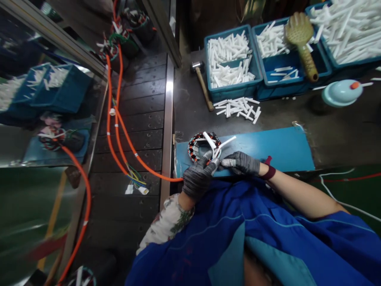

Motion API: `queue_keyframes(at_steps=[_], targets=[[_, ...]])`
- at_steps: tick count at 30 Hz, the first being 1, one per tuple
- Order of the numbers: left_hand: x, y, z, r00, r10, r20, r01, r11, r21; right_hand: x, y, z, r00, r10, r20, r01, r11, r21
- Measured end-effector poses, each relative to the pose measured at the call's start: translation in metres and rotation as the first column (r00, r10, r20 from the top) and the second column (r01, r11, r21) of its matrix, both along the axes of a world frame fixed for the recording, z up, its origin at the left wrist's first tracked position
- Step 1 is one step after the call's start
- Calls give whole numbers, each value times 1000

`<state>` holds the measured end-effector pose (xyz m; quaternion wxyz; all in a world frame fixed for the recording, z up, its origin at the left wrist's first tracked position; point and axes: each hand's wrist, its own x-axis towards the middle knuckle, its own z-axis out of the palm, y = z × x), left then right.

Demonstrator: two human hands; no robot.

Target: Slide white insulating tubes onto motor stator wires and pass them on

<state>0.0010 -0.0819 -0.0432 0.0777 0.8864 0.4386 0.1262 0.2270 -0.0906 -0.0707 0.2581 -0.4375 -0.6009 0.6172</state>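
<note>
My left hand (pixel 198 176), in a grey-black glove, grips the near side of a ring-shaped motor stator (pixel 193 146) with black and orange windings. White insulating sleeves (pixel 209 140) stick up from the stator's near right edge, by the fingertips. Just right of it, my right hand (pixel 241 163), gloved too, has its fingertips pinched together close to the stator's rim; whatever is between them is hidden. Under both lies a blue mat (pixel 268 143). An orange cable (pixel 169 179) runs out leftward from beneath my left hand.
Blue bins (pixel 214 92) of white sleeves line the back, a yellowish scoop (pixel 300 35) resting on one. A loose sleeve pile (pixel 239 107), a hammer (pixel 204 87) and a light-blue lidded cup (pixel 342 93) stand nearer. Left, a slatted conveyor (pixel 139 119) carries cabled stators.
</note>
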Motion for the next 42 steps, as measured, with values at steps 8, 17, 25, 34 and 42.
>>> queue_keyframes(at_steps=[8,17,25,34,42], targets=[[-2,5,3,975,-46,216,52,998,-22,17,-20,6,858,-383,343,83,761,643],[-4,8,1,957,-92,276,118,990,-80,5,-3,14,924,-212,319,88,928,362],[-10,10,3,965,-136,223,168,977,-132,-9,-4,22,959,-143,243,75,960,269],[-13,12,-1,963,-155,220,160,987,-8,-17,9,29,999,-22,-49,13,985,-174],[-34,10,2,999,-3,50,2,999,35,-5,3,25,992,-121,-26,116,983,-141]])
